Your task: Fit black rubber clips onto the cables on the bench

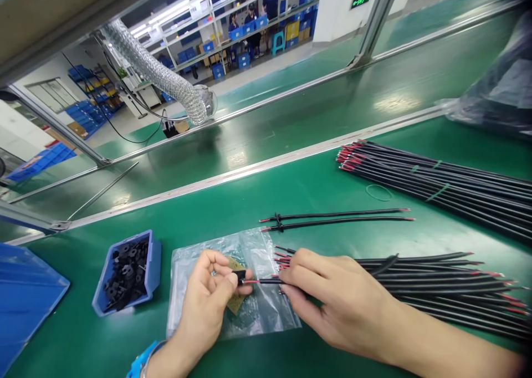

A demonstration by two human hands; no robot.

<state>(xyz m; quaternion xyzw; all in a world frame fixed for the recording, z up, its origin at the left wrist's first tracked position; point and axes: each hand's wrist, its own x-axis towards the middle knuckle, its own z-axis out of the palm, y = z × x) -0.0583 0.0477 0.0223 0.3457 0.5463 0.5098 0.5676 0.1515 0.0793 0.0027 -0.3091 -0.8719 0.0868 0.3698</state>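
Note:
Between the thumb and fingers of my left hand [211, 289] is a small black plastic part [240, 277]. My right hand [332, 295] pinches a black cable [270, 281] close to its stripped end. The cable's red wire [251, 281] points left and meets the black part; whether it goes inside I cannot tell. Under both hands lies a clear plastic bag [266, 311] with a brownish piece [235, 303] in or on it. Loose black cables [436, 284] with red ends spread out beneath and right of my right hand.
A blue bin [154, 267] at left holds many small black parts [127, 272]. Two cables [341, 218] with black pieces fitted lie behind the bag. Banded cable bundles [415, 173] and a green rubber band [378, 192] lie at the back right. A silver duct [166, 78] hangs beyond the bench.

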